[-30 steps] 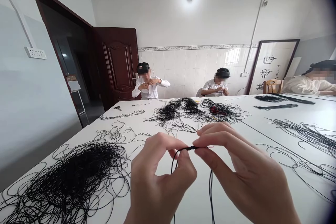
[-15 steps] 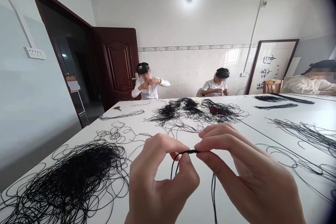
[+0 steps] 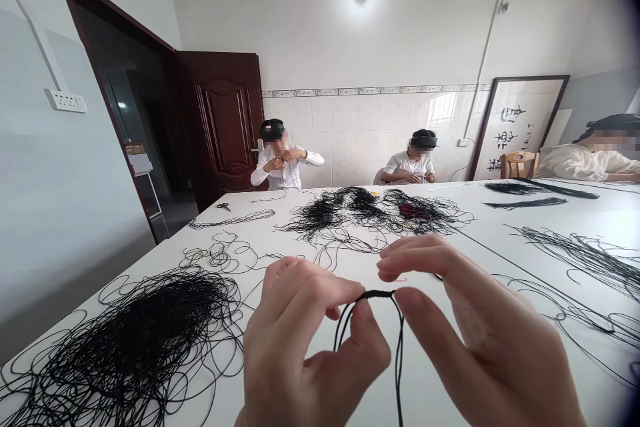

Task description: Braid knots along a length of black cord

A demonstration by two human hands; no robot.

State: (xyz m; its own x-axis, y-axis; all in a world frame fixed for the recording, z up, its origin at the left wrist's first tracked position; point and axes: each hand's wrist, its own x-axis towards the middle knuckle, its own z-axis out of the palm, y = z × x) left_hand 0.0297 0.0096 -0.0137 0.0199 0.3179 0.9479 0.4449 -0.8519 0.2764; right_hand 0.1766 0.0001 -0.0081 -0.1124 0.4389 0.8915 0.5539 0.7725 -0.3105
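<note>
Thin black cord (image 3: 375,294), a short tightly knotted stretch with loops hanging below, held in the air above the white tabletop (image 3: 430,390). Left hand (image 3: 305,340): thumb and fingers pinched on the stretch's left end. Right hand (image 3: 480,340): fingers lifted and parted, thumb at the right end; contact hard to judge from here. Cord looks light, soft, limp, perhaps slippery; the knotted stretch offers the firmest hold. Loose black tangle (image 3: 140,340) lies on the tabletop, left of the hands.
</note>
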